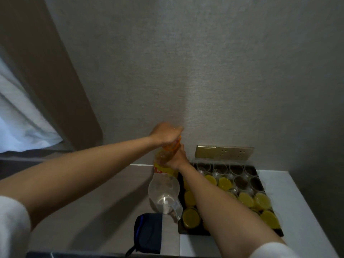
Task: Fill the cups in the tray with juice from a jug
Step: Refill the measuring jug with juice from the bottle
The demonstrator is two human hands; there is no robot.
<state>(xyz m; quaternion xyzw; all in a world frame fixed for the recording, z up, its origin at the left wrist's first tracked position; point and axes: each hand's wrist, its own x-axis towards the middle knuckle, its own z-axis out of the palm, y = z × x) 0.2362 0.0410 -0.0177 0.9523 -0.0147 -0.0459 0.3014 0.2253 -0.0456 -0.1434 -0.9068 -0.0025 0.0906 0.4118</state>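
Observation:
An orange juice bottle [161, 161] with a red and yellow label stands upright at the back of the white table, just left of the dark tray [259, 175]. My left hand [164, 134] grips its cap from above. My right hand [176, 158] holds the bottle's neck and shoulder. In front of the bottle stands a clear plastic jug [163, 192], which looks empty. The tray holds several clear cups: the near ones [245, 199] are full of orange juice, the far ones [236, 168] are empty. My right forearm hides part of the tray.
A dark blue pouch [149, 231] lies on the table in front of the jug. A gold wall socket plate [224, 152] is behind the tray. A curtain [37, 90] hangs at the left. Bare white tabletop [301, 211] lies right of the tray.

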